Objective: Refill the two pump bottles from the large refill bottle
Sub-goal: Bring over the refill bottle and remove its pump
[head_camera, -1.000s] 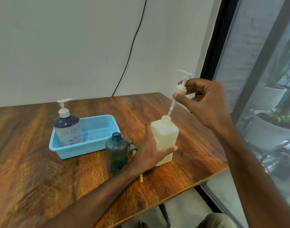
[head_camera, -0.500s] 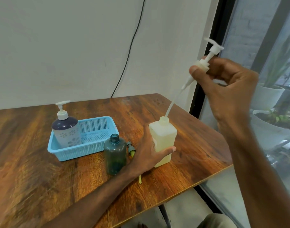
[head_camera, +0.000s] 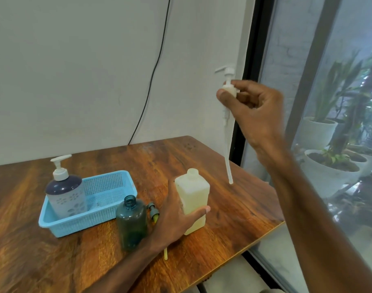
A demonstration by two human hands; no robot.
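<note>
Fingers of the right hand (head_camera: pixel 257 111) are pinching the pump (head_camera: pixel 229 89) by its collar, its light, bendy, likely dripping tube hanging beside the open square bottle (head_camera: pixel 193 191). The left hand (head_camera: pixel 176 218) is gripping that light plastic bottle mid-body, near the table edge (head_camera: pixel 259 233). Open wood is lying behind it.

Soft window daylight, slight blur, wide-angle bending
</note>
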